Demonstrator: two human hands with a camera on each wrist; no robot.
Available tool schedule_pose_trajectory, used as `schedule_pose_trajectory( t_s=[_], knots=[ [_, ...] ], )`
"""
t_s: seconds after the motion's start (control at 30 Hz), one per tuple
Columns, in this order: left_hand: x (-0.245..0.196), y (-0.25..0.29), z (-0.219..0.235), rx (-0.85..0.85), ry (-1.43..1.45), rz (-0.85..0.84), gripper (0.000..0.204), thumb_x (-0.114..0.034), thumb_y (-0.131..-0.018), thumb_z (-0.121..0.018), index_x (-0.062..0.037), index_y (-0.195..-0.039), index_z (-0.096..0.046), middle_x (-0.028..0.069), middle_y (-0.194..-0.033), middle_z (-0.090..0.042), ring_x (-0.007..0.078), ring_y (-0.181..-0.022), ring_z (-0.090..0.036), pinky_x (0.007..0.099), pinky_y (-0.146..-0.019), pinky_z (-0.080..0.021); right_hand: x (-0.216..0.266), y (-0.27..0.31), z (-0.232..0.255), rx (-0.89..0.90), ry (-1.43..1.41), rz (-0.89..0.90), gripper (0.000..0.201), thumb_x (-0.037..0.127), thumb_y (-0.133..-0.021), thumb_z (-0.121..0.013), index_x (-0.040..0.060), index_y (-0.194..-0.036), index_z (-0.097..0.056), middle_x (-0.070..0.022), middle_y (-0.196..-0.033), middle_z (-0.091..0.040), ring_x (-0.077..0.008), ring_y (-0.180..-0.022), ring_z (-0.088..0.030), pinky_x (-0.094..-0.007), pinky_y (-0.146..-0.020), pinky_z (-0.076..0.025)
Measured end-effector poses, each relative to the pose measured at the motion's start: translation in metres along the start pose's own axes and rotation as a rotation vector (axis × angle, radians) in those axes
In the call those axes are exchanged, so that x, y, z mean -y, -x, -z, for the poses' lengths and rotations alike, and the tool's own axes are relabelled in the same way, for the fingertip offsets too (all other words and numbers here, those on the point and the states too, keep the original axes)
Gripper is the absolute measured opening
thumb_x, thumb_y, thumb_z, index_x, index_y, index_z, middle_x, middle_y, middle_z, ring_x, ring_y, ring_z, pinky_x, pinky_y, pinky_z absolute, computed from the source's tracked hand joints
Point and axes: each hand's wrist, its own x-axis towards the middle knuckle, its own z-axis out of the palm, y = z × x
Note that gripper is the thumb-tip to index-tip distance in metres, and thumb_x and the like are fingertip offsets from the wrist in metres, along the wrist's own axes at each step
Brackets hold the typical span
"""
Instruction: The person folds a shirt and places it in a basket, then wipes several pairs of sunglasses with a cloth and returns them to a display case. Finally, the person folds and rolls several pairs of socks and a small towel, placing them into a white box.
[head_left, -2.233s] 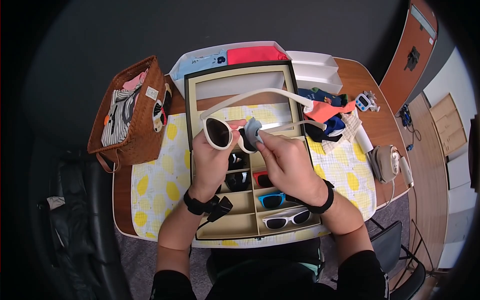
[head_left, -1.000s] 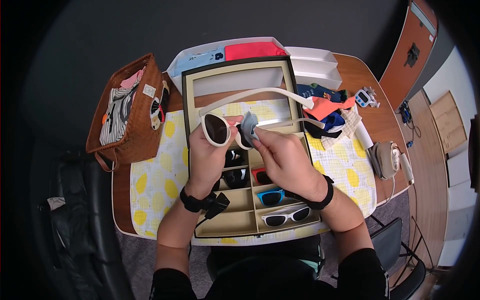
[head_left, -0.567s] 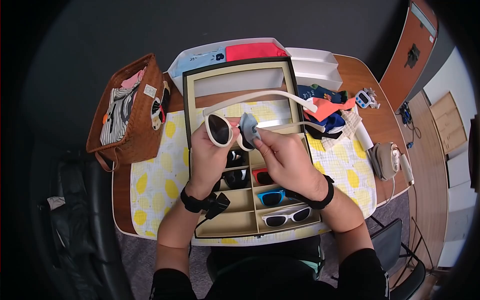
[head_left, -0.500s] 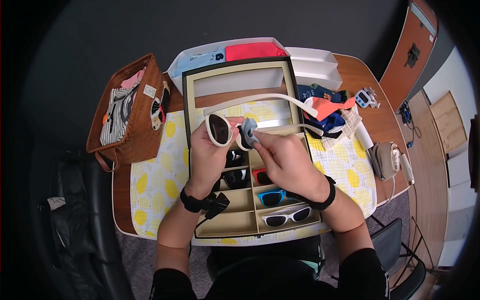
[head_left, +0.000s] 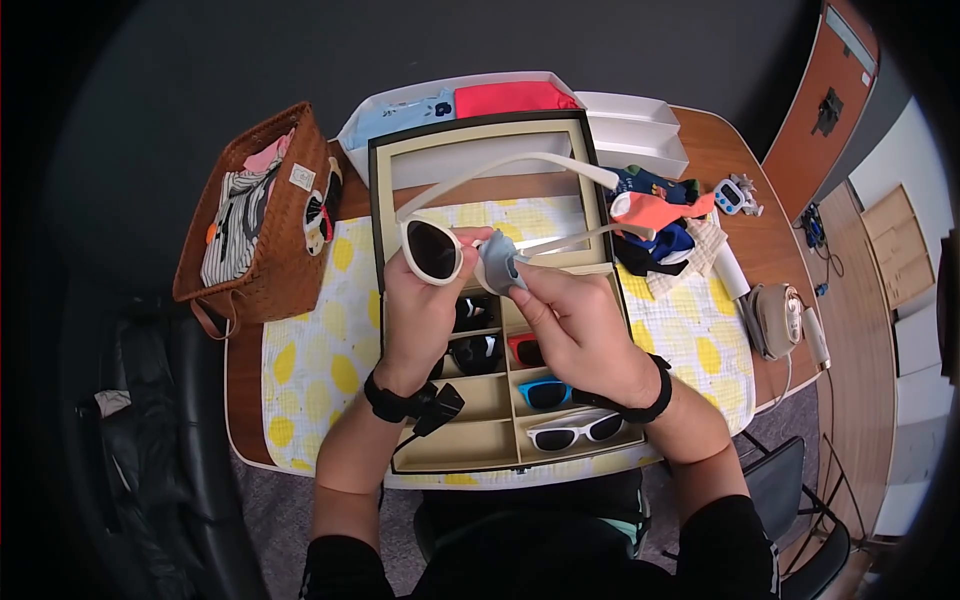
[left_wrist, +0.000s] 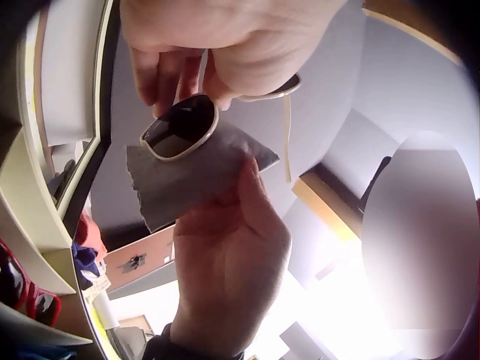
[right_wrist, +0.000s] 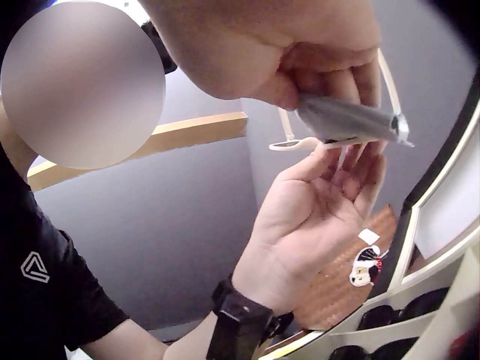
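White-framed sunglasses [head_left: 433, 250] are held above the open case, their arms pointing away to the upper right. The left hand [head_left: 421, 318] pinches the frame near the bridge. In the right hand [head_left: 582, 325] is a small grey-blue cloth [head_left: 498, 262], pinched between thumb and fingers and lying against one lens. The left wrist view shows the cloth [left_wrist: 180, 180] behind that lens [left_wrist: 184, 127], with the right hand [left_wrist: 232, 262] below. In the right wrist view the cloth [right_wrist: 345, 120] is folded over the frame, above the left hand [right_wrist: 300, 214].
The divided case [head_left: 465, 445] holds black, red, blue and white sunglasses. A wicker basket [head_left: 285, 240] of clothes stands left, white boxes [head_left: 630, 130] behind. At right lie socks [head_left: 660, 210], a timer [head_left: 730, 196] and a beige device [head_left: 768, 320].
The sunglasses have tilted, their arms now higher in the head view, and more of the dark left lens faces the camera. The cloth has shifted and spread over the other lens. Both hands keep their grips.
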Motion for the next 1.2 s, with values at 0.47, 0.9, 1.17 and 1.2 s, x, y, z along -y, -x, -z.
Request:
schedule_pose_trajectory(
  t_s=[0.47, 0.9, 1.17, 1.2],
  knots=[
    [0.007, -0.003, 0.004, 0.004, 0.095, -0.002, 0.012, -0.001, -0.098, -0.063, 0.0045, -0.107, -0.069, 0.0157, -0.110, -0.074, 0.0206, -0.104, -0.069, 0.0336, -0.095, -0.052, -0.001, -0.001, -0.005, -0.073, 0.113, 0.089, 0.017, -0.001, -0.090, -0.062, -0.0067, -0.106, -0.065, -0.0267, -0.079, -0.064, -0.0459, -0.078, -0.064, -0.0500, -0.067, -0.051],
    [0.015, -0.006, 0.007, -0.093, 0.255, 0.209, 0.023, -0.013, -0.104, -0.057, 0.0066, -0.115, -0.063, 0.0169, -0.116, -0.068, 0.0285, -0.108, -0.069, 0.0415, -0.094, -0.058, -0.037, -0.011, 0.023, -0.026, 0.844, -0.104, 0.060, -0.002, -0.073, -0.062, -0.0078, -0.133, -0.053, -0.0175, -0.061, -0.065, -0.0335, -0.057, -0.068, -0.0437, -0.057, -0.056],
    [0.017, -0.002, 0.001, -0.045, 0.226, 0.222, 0.015, -0.005, -0.099, -0.063, 0.0035, -0.110, -0.068, 0.0122, -0.109, -0.073, 0.0168, -0.102, -0.069, 0.0308, -0.092, -0.055, -0.026, -0.007, 0.007, 0.134, 0.727, 0.051, 0.082, 0.002, -0.075, -0.063, -0.0008, -0.153, -0.037, -0.0118, -0.056, -0.062, -0.0314, -0.051, -0.065, -0.0427, -0.055, -0.054],
    [0.017, -0.002, 0.000, -0.044, 0.228, 0.220, 0.015, -0.005, -0.099, -0.063, 0.0035, -0.110, -0.068, 0.0122, -0.109, -0.073, 0.0168, -0.102, -0.069, 0.0308, -0.092, -0.055, -0.025, -0.007, 0.006, 0.133, 0.730, 0.052, 0.082, 0.002, -0.075, -0.063, -0.0008, -0.153, -0.037, -0.0118, -0.056, -0.062, -0.0314, -0.051, -0.065, -0.0427, -0.055, -0.054]
  ],
)
